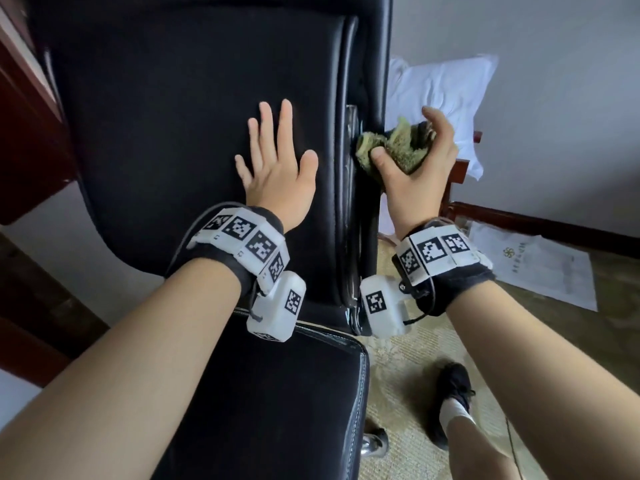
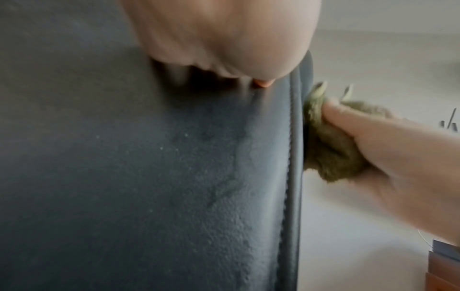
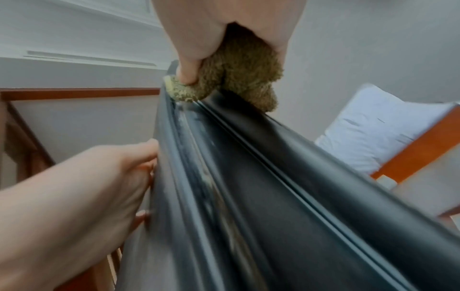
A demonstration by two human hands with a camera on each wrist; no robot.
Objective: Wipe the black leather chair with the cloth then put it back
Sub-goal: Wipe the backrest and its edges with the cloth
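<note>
The black leather chair (image 1: 173,116) fills the head view, its backrest upright and its seat (image 1: 277,410) below. My left hand (image 1: 277,168) lies flat with straight fingers on the front of the backrest. My right hand (image 1: 415,161) grips a bunched olive-green cloth (image 1: 391,147) and holds it against the backrest's right side edge (image 1: 363,140). The left wrist view shows the cloth (image 2: 331,149) pressed beside the piped seam (image 2: 295,157). In the right wrist view the cloth (image 3: 239,76) sits on the worn edge strip (image 3: 199,147), thumb on top.
A white pillow (image 1: 440,98) leans on a wooden frame (image 1: 460,171) behind the chair to the right. A printed sheet of paper (image 1: 533,265) lies on the patterned carpet. My black shoe (image 1: 450,393) stands right of the seat. Dark wooden furniture (image 1: 27,116) is close on the left.
</note>
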